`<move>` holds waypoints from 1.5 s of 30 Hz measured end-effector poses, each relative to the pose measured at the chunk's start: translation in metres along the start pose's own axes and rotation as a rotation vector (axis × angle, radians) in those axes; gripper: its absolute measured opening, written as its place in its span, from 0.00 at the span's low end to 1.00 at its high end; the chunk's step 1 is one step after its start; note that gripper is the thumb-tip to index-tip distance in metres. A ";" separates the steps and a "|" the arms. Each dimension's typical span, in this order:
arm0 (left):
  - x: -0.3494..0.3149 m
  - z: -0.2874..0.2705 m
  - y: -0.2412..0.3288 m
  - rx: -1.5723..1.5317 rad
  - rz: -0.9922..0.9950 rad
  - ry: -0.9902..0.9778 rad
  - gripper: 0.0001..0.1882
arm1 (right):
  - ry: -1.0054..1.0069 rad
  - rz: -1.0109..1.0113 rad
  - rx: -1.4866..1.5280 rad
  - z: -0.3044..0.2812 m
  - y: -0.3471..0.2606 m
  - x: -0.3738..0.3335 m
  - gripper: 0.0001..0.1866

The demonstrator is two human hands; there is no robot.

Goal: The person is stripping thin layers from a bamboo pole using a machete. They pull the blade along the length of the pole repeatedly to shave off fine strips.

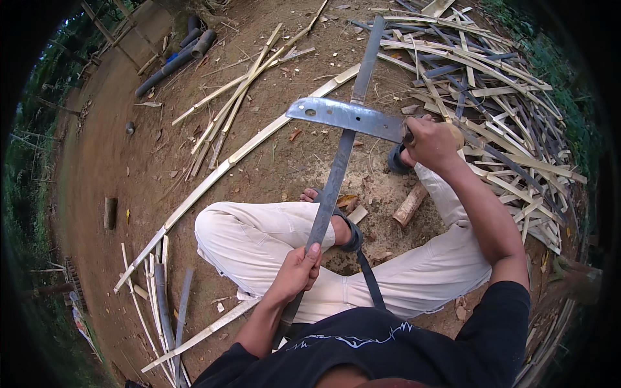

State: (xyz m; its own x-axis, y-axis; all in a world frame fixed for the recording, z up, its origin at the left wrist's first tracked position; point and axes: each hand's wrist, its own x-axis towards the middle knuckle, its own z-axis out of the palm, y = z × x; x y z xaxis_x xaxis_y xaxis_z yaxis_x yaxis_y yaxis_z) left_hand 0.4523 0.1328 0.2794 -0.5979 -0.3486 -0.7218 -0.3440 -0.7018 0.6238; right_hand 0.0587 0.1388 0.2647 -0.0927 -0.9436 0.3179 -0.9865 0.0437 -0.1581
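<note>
My left hand [297, 273] is closed round the lower part of a long grey bamboo strip [337, 169], which slants up and away from my lap. In my right hand [432, 143] is the handle of a broad machete [346, 118] with several holes in its blade. The blade lies across the upper part of the strip, its squared tip pointing left; I cannot tell how deep it sits in the bamboo. Just beyond the blade a small worn patch shows on the strip. The strip's near end passes beside my left forearm.
A large heap of split bamboo [498, 90] spreads at the far right. One long pale strip [223, 169] runs diagonally over the dirt, with loose strips [239, 90] beyond it. A short log [410, 205] lies between my legs. Dark bamboo poles [174, 64] rest at the far left.
</note>
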 end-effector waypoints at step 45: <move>-0.018 -0.010 0.000 0.215 0.115 0.190 0.24 | 0.057 0.178 -0.045 0.003 0.032 0.009 0.13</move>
State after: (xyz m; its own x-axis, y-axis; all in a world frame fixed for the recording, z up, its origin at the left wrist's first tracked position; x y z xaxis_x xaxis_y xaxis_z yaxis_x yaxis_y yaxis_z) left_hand 0.4704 0.1327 0.2891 -0.5024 -0.5426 -0.6732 -0.4393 -0.5105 0.7392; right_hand 0.0264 0.1306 0.2598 -0.2723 -0.8997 0.3412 -0.9588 0.2237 -0.1752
